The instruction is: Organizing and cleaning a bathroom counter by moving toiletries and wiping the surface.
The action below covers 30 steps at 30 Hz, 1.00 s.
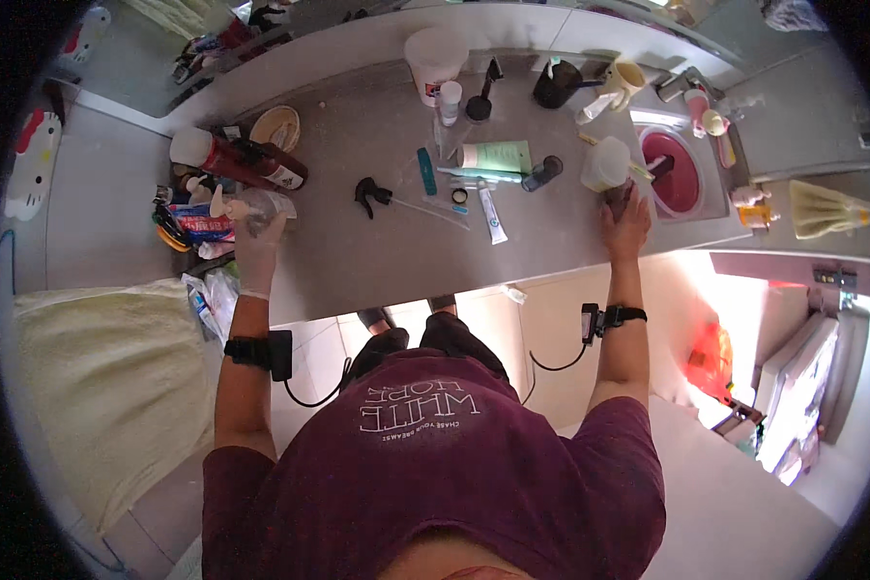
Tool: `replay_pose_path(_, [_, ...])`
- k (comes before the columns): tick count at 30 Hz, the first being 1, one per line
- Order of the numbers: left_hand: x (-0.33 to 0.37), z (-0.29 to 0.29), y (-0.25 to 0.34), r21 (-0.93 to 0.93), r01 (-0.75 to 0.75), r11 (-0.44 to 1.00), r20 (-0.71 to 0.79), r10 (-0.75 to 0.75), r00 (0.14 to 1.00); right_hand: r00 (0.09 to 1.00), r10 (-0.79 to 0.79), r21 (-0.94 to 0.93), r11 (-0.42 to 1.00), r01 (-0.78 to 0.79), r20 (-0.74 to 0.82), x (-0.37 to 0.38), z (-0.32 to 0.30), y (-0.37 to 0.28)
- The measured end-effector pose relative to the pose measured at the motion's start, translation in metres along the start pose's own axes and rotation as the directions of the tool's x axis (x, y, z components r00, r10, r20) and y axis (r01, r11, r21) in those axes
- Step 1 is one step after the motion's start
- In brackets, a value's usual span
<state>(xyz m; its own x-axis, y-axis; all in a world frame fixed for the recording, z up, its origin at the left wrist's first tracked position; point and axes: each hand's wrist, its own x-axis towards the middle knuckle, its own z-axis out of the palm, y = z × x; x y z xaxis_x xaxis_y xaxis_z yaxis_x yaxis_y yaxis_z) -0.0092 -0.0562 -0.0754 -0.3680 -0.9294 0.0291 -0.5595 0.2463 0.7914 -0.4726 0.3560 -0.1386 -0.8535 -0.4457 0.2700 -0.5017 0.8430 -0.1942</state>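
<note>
Grey bathroom counter (358,251): a clear plastic bottle (261,208) is gripped by the gloved left hand (259,253); a white-topped container (607,169) (beside the sink (715,198)) is clasped by the right hand (626,227).

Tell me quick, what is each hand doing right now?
Left hand: gloved, closed around a clear plastic bottle at the counter's left side.
Right hand: grip closed on the base of a white cup by the sink.
</note>
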Motion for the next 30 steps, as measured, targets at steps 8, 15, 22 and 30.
replay_pose_path(8, [0.004, -0.010, -0.073, 0.298, -0.247, 0.922, 0.129, 0.217, 0.967, 0.992, -0.117, 0.084, 0.990, 0.113, 0.042, 0.026, -0.021, -0.011])
replay_pose_path(15, [-0.030, -0.011, 0.012, 0.105, 0.217, 0.971, 0.088, -0.226, 0.970, 0.963, -0.265, 0.529, 0.812, 0.248, -0.044, 0.000, -0.037, -0.098])
replay_pose_path(22, [-0.073, -0.010, 0.011, 0.104, 0.024, 0.994, 0.340, -0.058, 0.939, 0.939, -0.113, 0.532, 0.843, -0.083, 0.326, 0.018, -0.009, -0.145])
replay_pose_path(30, [-0.127, 0.028, 0.096, -0.011, -0.054, 0.998, 0.619, 0.049, 0.784, 0.678, -0.630, 0.826, 0.561, 0.058, 0.380, -0.068, -0.060, -0.236])
